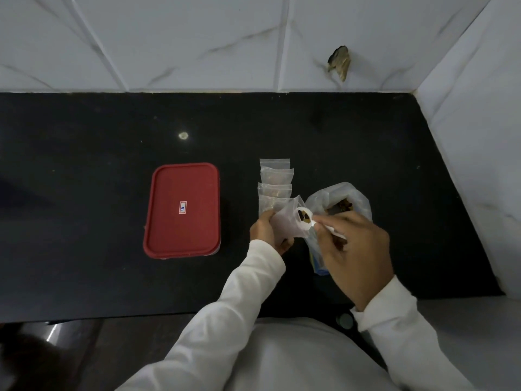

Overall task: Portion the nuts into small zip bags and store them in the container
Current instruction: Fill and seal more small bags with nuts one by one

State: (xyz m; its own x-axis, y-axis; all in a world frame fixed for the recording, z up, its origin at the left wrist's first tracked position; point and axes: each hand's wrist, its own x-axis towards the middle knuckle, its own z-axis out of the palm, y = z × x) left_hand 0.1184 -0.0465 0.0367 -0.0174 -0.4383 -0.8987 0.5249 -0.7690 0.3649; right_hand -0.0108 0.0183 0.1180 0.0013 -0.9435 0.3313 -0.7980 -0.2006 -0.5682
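My left hand holds a small clear zip bag with its mouth turned to the right. My right hand grips a white spoon whose bowl, carrying dark nuts, sits at the bag's mouth. Just behind my right hand stands a large open plastic bag of nuts. Several small zip bags lie in an overlapping row on the black counter, just beyond my left hand. The container with its red lid shut lies to the left.
A black counter runs to white marble-tiled walls at the back and right. One back tile has a chipped hole. The counter's front edge lies just before my body.
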